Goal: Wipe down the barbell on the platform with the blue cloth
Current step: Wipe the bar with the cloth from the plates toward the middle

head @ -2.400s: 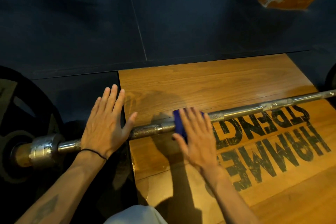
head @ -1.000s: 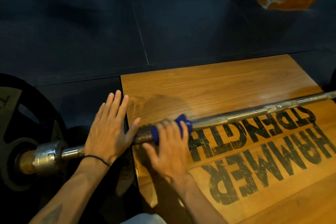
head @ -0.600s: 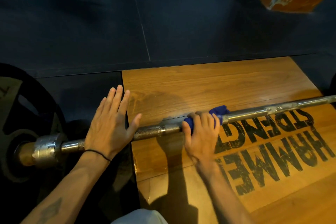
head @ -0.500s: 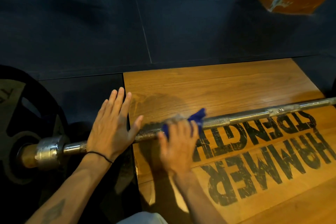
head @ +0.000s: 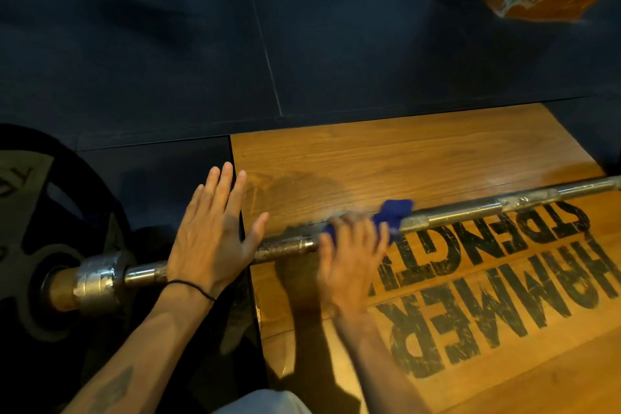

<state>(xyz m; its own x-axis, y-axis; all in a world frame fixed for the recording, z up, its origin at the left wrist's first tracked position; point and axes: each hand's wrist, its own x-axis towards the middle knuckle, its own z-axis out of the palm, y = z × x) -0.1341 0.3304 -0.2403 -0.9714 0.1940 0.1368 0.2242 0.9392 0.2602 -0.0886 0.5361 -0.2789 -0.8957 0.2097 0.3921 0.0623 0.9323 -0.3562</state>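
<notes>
— What's my left grip (head: pixel 210 239) doing?
— Flat, fingers straight and together, thumb splayed right, palm down, forearm reaching in from the lower left.
— And my right grip (head: pixel 351 254)?
— Blurred, fingers curled forward over blue cloth (head: pixel 393 215).

A barbell (head: pixel 453 212) runs from lower left to the right edge, across a wooden platform (head: pixel 386 158) printed with black lettering. The left hand (head: pixel 211 239) lies flat on the bar, fingers straight. The right hand (head: pixel 353 255), blurred, presses a blue cloth (head: pixel 393 212) over the bar at centre. A black plate (head: pixel 40 212) sits at far left.
</notes>
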